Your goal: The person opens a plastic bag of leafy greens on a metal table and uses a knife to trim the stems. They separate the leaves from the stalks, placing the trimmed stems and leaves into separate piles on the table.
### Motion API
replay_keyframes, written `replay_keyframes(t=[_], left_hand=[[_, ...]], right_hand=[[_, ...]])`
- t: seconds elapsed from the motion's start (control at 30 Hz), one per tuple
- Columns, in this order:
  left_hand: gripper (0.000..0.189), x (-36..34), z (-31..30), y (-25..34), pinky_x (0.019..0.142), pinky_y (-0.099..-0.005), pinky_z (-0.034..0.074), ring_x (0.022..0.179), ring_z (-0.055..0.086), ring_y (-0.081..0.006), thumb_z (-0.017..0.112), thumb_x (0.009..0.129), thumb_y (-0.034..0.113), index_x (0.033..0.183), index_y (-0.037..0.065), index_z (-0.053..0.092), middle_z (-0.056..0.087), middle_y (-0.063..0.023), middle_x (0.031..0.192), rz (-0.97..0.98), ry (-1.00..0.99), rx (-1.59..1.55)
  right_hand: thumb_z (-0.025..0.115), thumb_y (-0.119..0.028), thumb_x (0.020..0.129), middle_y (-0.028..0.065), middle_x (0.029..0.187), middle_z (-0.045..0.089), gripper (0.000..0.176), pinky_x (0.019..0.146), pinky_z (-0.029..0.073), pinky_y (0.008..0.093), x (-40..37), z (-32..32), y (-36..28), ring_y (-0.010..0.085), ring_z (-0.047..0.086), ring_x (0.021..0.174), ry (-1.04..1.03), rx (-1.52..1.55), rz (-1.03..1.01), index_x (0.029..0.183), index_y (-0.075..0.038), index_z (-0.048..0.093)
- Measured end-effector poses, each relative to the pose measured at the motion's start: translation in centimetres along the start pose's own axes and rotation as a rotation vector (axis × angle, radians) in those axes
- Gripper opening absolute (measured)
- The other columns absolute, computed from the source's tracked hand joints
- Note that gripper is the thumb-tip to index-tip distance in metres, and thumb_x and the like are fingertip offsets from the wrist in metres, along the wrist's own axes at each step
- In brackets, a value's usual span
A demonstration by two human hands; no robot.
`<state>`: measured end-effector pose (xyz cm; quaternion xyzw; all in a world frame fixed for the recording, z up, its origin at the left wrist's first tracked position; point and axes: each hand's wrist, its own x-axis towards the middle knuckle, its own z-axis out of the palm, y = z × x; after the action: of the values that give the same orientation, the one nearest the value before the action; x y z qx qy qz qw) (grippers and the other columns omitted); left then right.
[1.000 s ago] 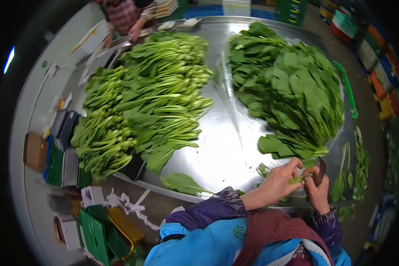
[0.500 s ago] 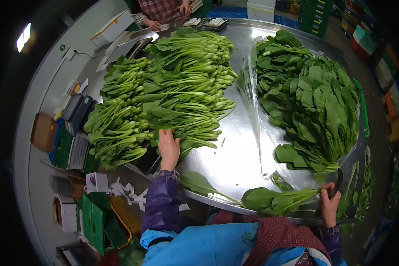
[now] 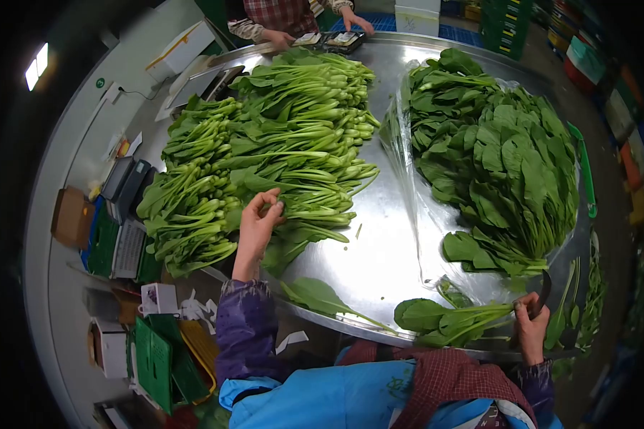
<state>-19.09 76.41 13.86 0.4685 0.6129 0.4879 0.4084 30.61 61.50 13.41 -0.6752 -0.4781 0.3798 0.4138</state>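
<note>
My left hand (image 3: 260,218) hovers over the near end of the large stacked rows of leafy greens (image 3: 300,136), its fingers loosely bent and apart from the thumb, with nothing seen between them. My right hand (image 3: 531,323) is closed around a small knife whose dark curved blade (image 3: 545,287) points up; its handle is hidden in the fist. A small bunch of greens (image 3: 447,319) lies along the near table edge, its stem ends reaching the right hand's thumb. One loose leafy stem (image 3: 329,297) rests between my two hands.
On the right of the metal table (image 3: 379,250), a big heap of greens (image 3: 501,157) sits on clear plastic film (image 3: 413,193). Across the table are another person's hands (image 3: 354,20) by black packages (image 3: 343,41). Green crates (image 3: 154,365) stand on the floor at left.
My left hand has come off the greens, lifting and shifting slightly left as its fingers loosen. My right hand stays nearly still with the knife. The other person's hand has reached onto the packages.
</note>
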Motion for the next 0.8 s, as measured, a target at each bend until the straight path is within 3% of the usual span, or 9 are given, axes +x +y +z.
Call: replay_keyframes(t=[0.1, 0.23, 0.43, 0.63, 0.73, 0.8], left_hand=[[0.004, 0.3, 0.8, 1.8, 0.08, -0.0336, 0.054, 0.092, 0.061, -0.0183, 0.052, 0.091, 0.008, 0.087, 0.009, 0.05, 0.056, -0.0116, 0.121, -0.034, -0.062, -0.385], [0.001, 0.9, 1.6, 1.4, 0.081, -0.0349, 0.055, 0.093, 0.062, -0.0224, 0.051, 0.092, 0.009, 0.091, 0.009, 0.05, 0.061, -0.0123, 0.11, -0.063, -0.131, -0.513], [0.005, 0.6, 7.0, 4.3, 0.081, -0.0336, 0.055, 0.094, 0.062, -0.0244, 0.049, 0.094, 0.013, 0.094, 0.007, 0.05, 0.061, -0.0127, 0.099, 0.011, -0.051, -0.653], [0.006, -2.6, 16.1, 7.8, 0.083, -0.0337, 0.054, 0.095, 0.061, -0.0246, 0.047, 0.095, 0.012, 0.096, 0.007, 0.047, 0.06, -0.0124, 0.098, -0.011, -0.399, -0.773], [0.007, -5.4, 20.6, 8.1, 0.084, -0.0345, 0.054, 0.097, 0.061, -0.0256, 0.048, 0.095, 0.012, 0.096, 0.006, 0.046, 0.06, -0.0127, 0.097, -0.079, -0.546, -0.768], [0.01, -7.3, 22.6, 8.0, 0.085, -0.0352, 0.053, 0.097, 0.06, -0.025, 0.048, 0.095, 0.013, 0.096, 0.004, 0.045, 0.059, -0.0126, 0.097, -0.108, -0.612, -0.725]], right_hand=[[0.063, -0.01, 0.081, -0.0024, 0.068, 0.051, 0.013, 0.058, 0.036, 0.0221, -0.3, -0.1, 0.1, 0.0058, 0.044, 0.063, 0.01, -0.003, -0.005, 0.076, -0.002, 0.055], [0.064, -0.011, 0.081, -0.0027, 0.067, 0.05, 0.013, 0.057, 0.035, 0.0219, -0.9, -0.3, 0.5, 0.0057, 0.044, 0.062, 0.027, 0.039, 0.034, 0.076, -0.002, 0.055], [0.064, -0.01, 0.08, -0.0031, 0.066, 0.051, 0.012, 0.057, 0.036, 0.0222, -1.4, -0.1, 0.1, 0.0057, 0.045, 0.062, 0.037, 0.071, 0.034, 0.076, -0.002, 0.056], [0.061, -0.007, 0.079, -0.0004, 0.07, 0.056, 0.006, 0.062, 0.042, 0.0238, -1.3, 0.6, -0.5, 0.0076, 0.05, 0.066, 0.051, 0.074, 0.045, 0.079, -0.001, 0.059], [0.062, -0.008, 0.081, 0.0007, 0.074, 0.058, 0.009, 0.064, 0.045, 0.0238, -0.5, 1.3, -3.2, 0.0084, 0.055, 0.069, 0.025, 0.094, -0.085, 0.085, -0.001, 0.06], [0.065, -0.005, 0.079, 0.0013, 0.076, 0.058, 0.014, 0.058, 0.043, 0.0202, 0.1, 1.6, -4.1, 0.0059, 0.053, 0.064, 0.057, 0.143, -0.214, 0.09, 0.0, 0.059]])
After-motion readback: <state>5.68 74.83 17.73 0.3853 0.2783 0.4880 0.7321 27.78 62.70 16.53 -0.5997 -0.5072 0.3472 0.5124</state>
